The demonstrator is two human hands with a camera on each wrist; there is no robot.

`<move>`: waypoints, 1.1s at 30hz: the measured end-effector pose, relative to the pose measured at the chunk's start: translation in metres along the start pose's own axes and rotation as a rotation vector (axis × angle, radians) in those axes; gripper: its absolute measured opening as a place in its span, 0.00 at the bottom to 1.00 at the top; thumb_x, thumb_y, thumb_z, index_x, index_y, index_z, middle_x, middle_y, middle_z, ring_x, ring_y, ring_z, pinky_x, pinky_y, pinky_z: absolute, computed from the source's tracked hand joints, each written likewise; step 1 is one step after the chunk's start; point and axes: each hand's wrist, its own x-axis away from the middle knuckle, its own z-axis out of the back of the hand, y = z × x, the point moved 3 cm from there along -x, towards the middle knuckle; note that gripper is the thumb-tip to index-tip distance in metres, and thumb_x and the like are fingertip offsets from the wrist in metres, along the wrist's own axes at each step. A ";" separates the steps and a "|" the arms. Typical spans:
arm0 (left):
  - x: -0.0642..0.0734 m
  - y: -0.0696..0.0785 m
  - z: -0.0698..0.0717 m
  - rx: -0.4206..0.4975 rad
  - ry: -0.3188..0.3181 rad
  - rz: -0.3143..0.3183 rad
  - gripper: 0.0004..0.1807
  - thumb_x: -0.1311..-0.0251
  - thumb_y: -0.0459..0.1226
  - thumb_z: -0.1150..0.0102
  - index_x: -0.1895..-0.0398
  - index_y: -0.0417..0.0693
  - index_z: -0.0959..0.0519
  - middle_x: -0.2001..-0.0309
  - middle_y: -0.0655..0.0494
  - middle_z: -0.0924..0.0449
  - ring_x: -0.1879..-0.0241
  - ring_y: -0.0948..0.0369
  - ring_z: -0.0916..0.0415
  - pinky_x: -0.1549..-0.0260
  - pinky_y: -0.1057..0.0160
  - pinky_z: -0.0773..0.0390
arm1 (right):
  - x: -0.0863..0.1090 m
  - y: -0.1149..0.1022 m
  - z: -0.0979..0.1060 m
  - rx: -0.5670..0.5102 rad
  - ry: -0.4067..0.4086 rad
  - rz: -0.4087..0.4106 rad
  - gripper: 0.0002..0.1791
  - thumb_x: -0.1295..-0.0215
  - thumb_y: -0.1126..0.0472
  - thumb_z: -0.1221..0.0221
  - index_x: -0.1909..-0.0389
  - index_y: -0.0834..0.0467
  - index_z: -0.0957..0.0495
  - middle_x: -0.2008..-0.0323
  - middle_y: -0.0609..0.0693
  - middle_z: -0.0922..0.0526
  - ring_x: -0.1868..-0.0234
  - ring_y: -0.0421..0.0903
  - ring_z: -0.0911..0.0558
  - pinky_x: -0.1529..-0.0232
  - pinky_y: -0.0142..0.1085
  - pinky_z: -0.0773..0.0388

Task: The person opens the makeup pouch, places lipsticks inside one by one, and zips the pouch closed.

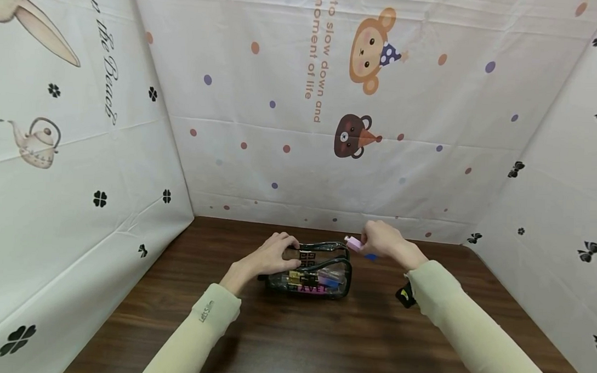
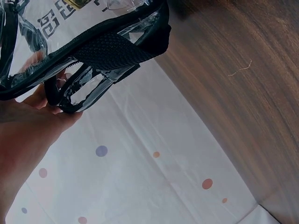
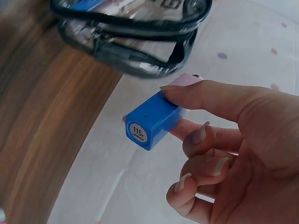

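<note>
A clear plastic pouch with black trim (image 1: pixel 349 279) stands on the table, with dark handles along its top. My left hand (image 1: pixel 275 254) grips it by the upper left part; in the left wrist view some of its fingers are hidden behind the pouch (image 2: pixel 112 51). Just off the pouch's right end, my right hand (image 1: pixel 382 241) pinches a lipstick tube (image 1: pixel 354 243) between thumb and fingers. The tube is blue at one end, with a round label (image 3: pixel 138 132) reading 115, and pink at the other. Through the plastic show gold, black and pink-blue items (image 1: pixel 330 281).
The dark wood table (image 1: pixel 293 340) is bounded by white printed cloth walls at the back (image 1: pixel 259 168), left and right. A black object (image 1: pixel 405 295) is by my right cuff. A small white and pink thing (image 3: pixel 2 215) peeks in at the right wrist view's edge.
</note>
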 end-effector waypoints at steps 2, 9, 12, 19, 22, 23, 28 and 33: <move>0.000 0.000 0.000 -0.001 0.002 -0.002 0.21 0.38 0.50 0.43 0.45 0.52 0.26 0.42 0.53 0.30 0.42 0.53 0.35 0.44 0.49 0.32 | -0.002 -0.007 0.000 0.008 0.003 0.011 0.09 0.45 0.60 0.35 0.81 0.57 0.20 0.82 0.47 0.23 0.81 0.41 0.31 0.79 0.33 0.36; -0.001 0.001 0.000 -0.009 0.004 -0.001 0.21 0.38 0.50 0.43 0.45 0.53 0.26 0.42 0.53 0.30 0.41 0.52 0.35 0.43 0.48 0.33 | -0.012 -0.031 -0.001 0.031 0.022 0.055 0.07 0.47 0.60 0.34 0.80 0.56 0.19 0.79 0.48 0.20 0.79 0.42 0.28 0.79 0.35 0.33; 0.000 0.002 0.000 -0.010 0.005 0.000 0.21 0.38 0.50 0.43 0.45 0.53 0.26 0.42 0.53 0.30 0.41 0.52 0.35 0.43 0.48 0.32 | -0.015 -0.040 -0.004 0.034 0.021 0.086 0.08 0.46 0.60 0.34 0.81 0.55 0.21 0.80 0.47 0.21 0.80 0.42 0.29 0.79 0.34 0.35; 0.001 0.002 0.000 -0.009 0.009 -0.005 0.22 0.39 0.50 0.43 0.45 0.51 0.26 0.42 0.52 0.29 0.40 0.52 0.36 0.42 0.48 0.33 | -0.019 -0.059 -0.011 0.040 0.027 0.125 0.11 0.45 0.62 0.34 0.83 0.55 0.23 0.83 0.45 0.26 0.81 0.41 0.34 0.80 0.33 0.38; 0.001 0.002 0.000 -0.012 0.011 -0.008 0.21 0.39 0.50 0.43 0.46 0.51 0.26 0.43 0.53 0.29 0.41 0.52 0.35 0.43 0.48 0.33 | -0.022 -0.065 -0.015 0.044 0.012 0.117 0.10 0.45 0.60 0.32 0.80 0.55 0.22 0.80 0.46 0.24 0.80 0.41 0.30 0.78 0.34 0.33; 0.001 0.002 0.000 -0.013 0.011 -0.008 0.21 0.39 0.50 0.43 0.46 0.52 0.26 0.43 0.53 0.29 0.41 0.52 0.35 0.43 0.48 0.33 | -0.023 -0.066 -0.016 0.047 0.006 0.114 0.09 0.45 0.60 0.32 0.78 0.55 0.21 0.78 0.47 0.22 0.79 0.42 0.28 0.77 0.35 0.30; 0.001 0.002 0.002 -0.005 0.013 -0.021 0.21 0.39 0.49 0.43 0.45 0.51 0.26 0.44 0.52 0.28 0.44 0.52 0.35 0.45 0.48 0.32 | -0.028 -0.074 -0.025 0.047 -0.015 0.116 0.08 0.45 0.59 0.31 0.77 0.55 0.21 0.76 0.48 0.20 0.77 0.43 0.25 0.75 0.37 0.28; 0.002 0.002 0.002 -0.006 0.013 -0.029 0.22 0.39 0.49 0.42 0.44 0.51 0.26 0.44 0.52 0.28 0.44 0.52 0.35 0.45 0.49 0.32 | -0.031 -0.082 -0.035 0.032 -0.038 0.135 0.11 0.45 0.60 0.31 0.81 0.55 0.22 0.80 0.47 0.23 0.80 0.42 0.29 0.78 0.34 0.35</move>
